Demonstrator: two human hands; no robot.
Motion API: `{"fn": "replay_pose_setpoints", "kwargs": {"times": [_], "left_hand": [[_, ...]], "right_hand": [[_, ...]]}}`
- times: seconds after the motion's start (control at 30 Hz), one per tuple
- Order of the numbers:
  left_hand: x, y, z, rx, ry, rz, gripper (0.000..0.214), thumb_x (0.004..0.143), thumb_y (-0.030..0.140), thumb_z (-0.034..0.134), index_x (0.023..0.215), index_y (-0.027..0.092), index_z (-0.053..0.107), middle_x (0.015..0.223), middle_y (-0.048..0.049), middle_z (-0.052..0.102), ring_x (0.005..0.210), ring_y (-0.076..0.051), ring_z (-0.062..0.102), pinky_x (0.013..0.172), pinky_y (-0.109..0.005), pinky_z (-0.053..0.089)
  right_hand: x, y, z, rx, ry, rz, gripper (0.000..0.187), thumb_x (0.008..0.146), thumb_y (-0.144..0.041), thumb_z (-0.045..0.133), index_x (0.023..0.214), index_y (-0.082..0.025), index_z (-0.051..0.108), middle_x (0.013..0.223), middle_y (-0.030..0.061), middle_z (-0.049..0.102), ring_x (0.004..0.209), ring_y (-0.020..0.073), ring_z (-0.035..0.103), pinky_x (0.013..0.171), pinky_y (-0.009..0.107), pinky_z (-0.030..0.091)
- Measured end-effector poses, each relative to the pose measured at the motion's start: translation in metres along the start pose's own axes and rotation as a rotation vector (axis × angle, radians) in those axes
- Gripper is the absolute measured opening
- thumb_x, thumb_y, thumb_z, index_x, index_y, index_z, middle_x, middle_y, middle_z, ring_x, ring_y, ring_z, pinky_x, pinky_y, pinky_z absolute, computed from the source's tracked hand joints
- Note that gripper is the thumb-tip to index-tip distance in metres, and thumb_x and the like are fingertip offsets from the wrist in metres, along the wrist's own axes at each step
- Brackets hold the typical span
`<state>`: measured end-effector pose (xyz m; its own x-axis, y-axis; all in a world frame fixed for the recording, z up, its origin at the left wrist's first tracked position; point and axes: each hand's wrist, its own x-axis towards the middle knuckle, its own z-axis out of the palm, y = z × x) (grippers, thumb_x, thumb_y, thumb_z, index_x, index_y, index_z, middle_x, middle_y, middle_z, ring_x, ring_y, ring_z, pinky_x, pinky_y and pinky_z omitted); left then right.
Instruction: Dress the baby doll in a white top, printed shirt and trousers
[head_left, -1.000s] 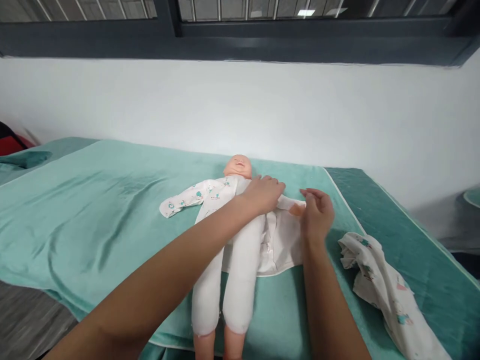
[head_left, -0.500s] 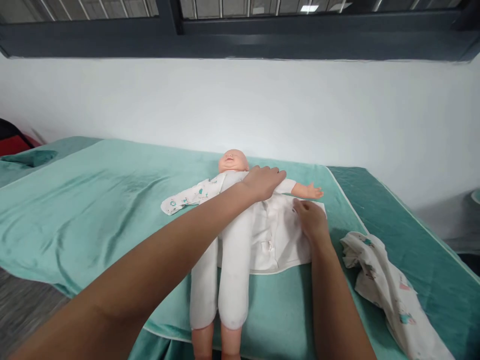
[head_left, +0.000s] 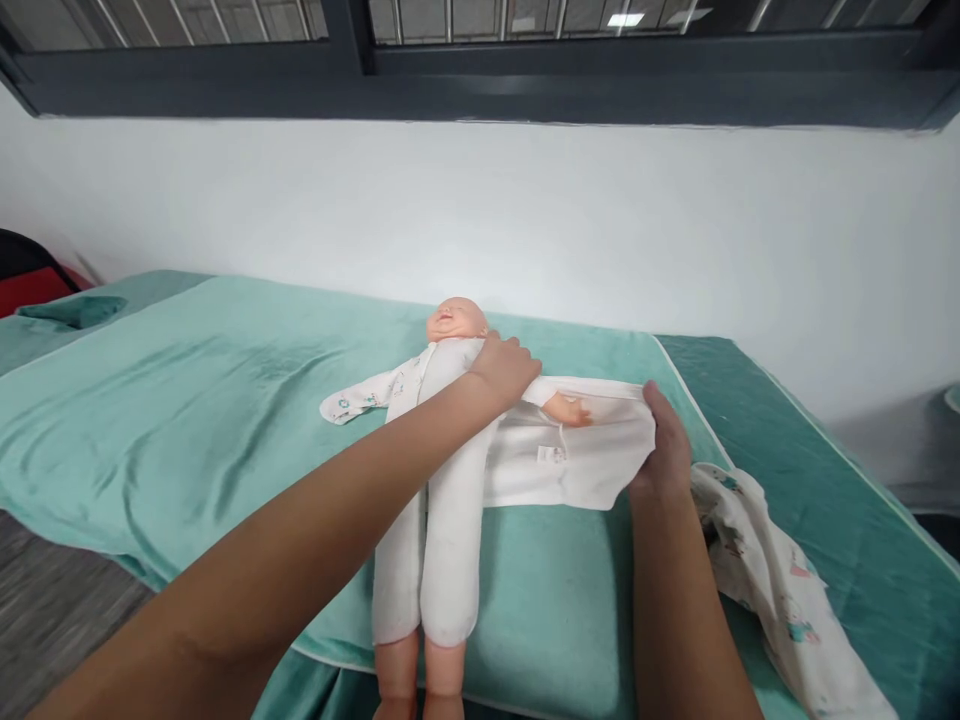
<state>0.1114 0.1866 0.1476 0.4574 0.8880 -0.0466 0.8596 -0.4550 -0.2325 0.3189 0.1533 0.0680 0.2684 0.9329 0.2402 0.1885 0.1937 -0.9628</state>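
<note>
A baby doll (head_left: 442,500) lies on its back on a teal towel (head_left: 187,400), head toward the wall. It wears a white printed garment (head_left: 577,450), one sleeve on its far arm, the right half spread open to the side. My left hand (head_left: 506,368) rests closed on the doll's chest and shoulder, holding it. My right hand (head_left: 664,450) grips the outer edge of the opened garment panel, pulled to the right. The doll's bare arm (head_left: 566,408) lies on the open panel.
A crumpled printed cloth (head_left: 780,590) lies at the right on a darker green cover (head_left: 810,450). A white wall and dark window frame stand behind. The near table edge runs under the doll's feet.
My right hand has moved from the doll's arm to the garment's edge and drawn it out to the right. My left hand shifted slightly left on the chest; the doll's arm now lies bent.
</note>
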Motion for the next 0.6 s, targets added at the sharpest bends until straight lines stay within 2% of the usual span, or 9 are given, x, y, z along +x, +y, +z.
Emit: {"fn": "replay_pose_setpoints", "kwargs": {"times": [0.1,0.23,0.33,0.43,0.5,0.53,0.6], "left_hand": [[0.005,0.007,0.004,0.000,-0.035,-0.053,0.036,0.079,0.011,0.068,0.114,0.020,0.070,0.118,-0.0150,0.072,0.116,-0.032,0.057,0.100,-0.050,0.036],[0.012,0.018,0.013,0.009,-0.029,-0.077,0.034,0.078,0.015,0.071,0.111,0.022,0.072,0.120,-0.0143,0.072,0.116,-0.033,0.056,0.100,-0.051,0.036],[0.015,0.024,0.016,0.017,-0.037,-0.079,0.031,0.075,0.019,0.076,0.105,0.024,0.074,0.118,-0.0135,0.073,0.115,-0.035,0.055,0.100,-0.052,0.036],[0.018,0.028,0.014,-0.004,-0.080,-0.113,0.027,0.073,0.035,0.080,0.096,0.021,0.076,0.109,-0.0162,0.073,0.115,-0.039,0.054,0.101,-0.055,0.033],[0.020,0.030,0.013,-0.048,-0.112,-0.155,0.034,0.075,0.045,0.078,0.094,0.017,0.076,0.105,-0.0192,0.072,0.116,-0.042,0.053,0.102,-0.057,0.032],[0.021,0.031,0.014,-0.079,-0.109,-0.172,0.034,0.077,0.044,0.076,0.097,0.016,0.076,0.106,-0.0202,0.072,0.117,-0.042,0.053,0.103,-0.057,0.032],[0.023,0.030,0.016,-0.138,-0.060,-0.185,0.034,0.081,0.032,0.073,0.111,0.015,0.072,0.118,-0.0200,0.069,0.120,-0.038,0.053,0.104,-0.054,0.033]], "right_hand": [[-0.012,-0.013,0.008,0.183,-0.034,0.096,0.067,0.090,-0.074,0.043,0.109,-0.017,0.072,0.087,0.0131,0.074,0.100,0.0379,0.069,0.083,0.051,0.055],[-0.023,-0.024,0.015,0.255,-0.138,0.173,0.072,0.092,-0.076,0.035,0.108,-0.018,0.074,0.087,0.0138,0.074,0.108,0.0376,0.068,0.088,0.051,0.054],[-0.026,-0.026,0.015,0.301,-0.171,0.205,0.077,0.091,-0.079,0.030,0.108,-0.019,0.074,0.088,0.0138,0.074,0.111,0.0368,0.067,0.090,0.050,0.055],[-0.028,-0.026,0.017,0.315,-0.189,0.235,0.080,0.090,-0.081,0.028,0.108,-0.019,0.074,0.091,0.0140,0.074,0.112,0.0368,0.067,0.091,0.050,0.055],[-0.032,-0.027,0.020,0.324,-0.208,0.236,0.079,0.091,-0.081,0.028,0.111,-0.020,0.074,0.094,0.0140,0.075,0.112,0.0365,0.067,0.090,0.050,0.055],[-0.034,-0.028,0.023,0.333,-0.213,0.229,0.077,0.091,-0.080,0.029,0.114,-0.021,0.072,0.097,0.0134,0.075,0.111,0.0361,0.067,0.090,0.049,0.055],[-0.039,-0.030,0.027,0.344,-0.209,0.193,0.067,0.092,-0.075,0.038,0.123,-0.024,0.068,0.101,0.0112,0.075,0.110,0.0347,0.068,0.089,0.048,0.056]]}}
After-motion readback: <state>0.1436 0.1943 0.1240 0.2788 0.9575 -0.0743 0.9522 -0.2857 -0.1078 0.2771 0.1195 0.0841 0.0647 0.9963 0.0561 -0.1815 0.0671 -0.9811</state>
